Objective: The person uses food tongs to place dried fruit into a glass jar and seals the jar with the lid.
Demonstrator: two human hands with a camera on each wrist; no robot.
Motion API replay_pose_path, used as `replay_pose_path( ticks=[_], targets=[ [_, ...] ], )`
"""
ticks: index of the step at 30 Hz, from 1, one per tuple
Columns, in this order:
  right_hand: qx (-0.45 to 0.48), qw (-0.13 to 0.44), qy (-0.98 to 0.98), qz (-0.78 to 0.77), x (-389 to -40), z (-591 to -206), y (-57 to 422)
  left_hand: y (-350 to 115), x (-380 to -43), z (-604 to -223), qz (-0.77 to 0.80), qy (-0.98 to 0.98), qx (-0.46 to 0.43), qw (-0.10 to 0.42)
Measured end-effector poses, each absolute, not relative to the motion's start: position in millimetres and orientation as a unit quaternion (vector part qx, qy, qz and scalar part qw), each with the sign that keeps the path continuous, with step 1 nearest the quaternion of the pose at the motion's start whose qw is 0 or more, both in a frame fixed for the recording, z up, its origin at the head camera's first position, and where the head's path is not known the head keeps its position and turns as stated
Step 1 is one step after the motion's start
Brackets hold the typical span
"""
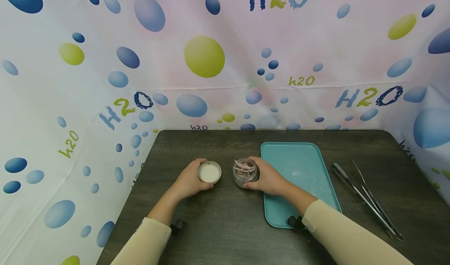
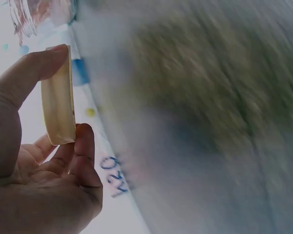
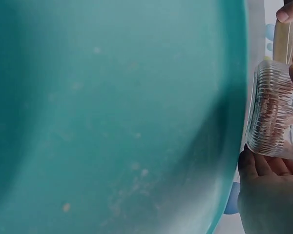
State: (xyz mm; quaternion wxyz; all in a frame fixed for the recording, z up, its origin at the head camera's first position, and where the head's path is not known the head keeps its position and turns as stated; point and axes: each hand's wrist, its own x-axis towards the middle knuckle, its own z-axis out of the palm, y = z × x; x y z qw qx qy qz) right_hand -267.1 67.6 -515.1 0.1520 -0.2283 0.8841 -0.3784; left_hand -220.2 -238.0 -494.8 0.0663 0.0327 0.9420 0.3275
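My left hand (image 1: 190,180) grips a round jar lid (image 1: 209,173) by its edge, thumb on one side and fingers on the other, the pale inner face upward in the head view. Seen edge-on in the left wrist view, the lid (image 2: 59,100) has a yellowish rim. My right hand (image 1: 268,177) holds a clear jar (image 1: 242,182) from its right side. Thin pinkish-brown strips (image 1: 245,169) fill the jar, whose mouth is uncovered. Ribbed walls of the jar (image 3: 272,112) show in the right wrist view. Lid and jar are a short gap apart.
A turquoise tray (image 1: 295,155) lies under my right forearm. To its right, metal tongs (image 1: 369,202) rest on the dark wooden table (image 1: 218,233). A white sheet (image 1: 239,34) with blue and green spots hangs behind and at the sides.
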Motion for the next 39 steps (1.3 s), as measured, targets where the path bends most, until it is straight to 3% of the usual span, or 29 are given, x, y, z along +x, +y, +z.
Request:
replay_pose_path(
  ticks=[26,39],
  targets=[
    [-0.245,0.099,0.899,-0.350,-233.9,-488.6,82.6,-176.6,-211.8,-446.2,0.285,0.946,0.143,0.057],
    [-0.253,0.077,0.900,-0.345,-221.9,-483.9,84.4,-157.6,-209.9,-435.9,0.319,0.920,0.202,0.101]
  ],
)
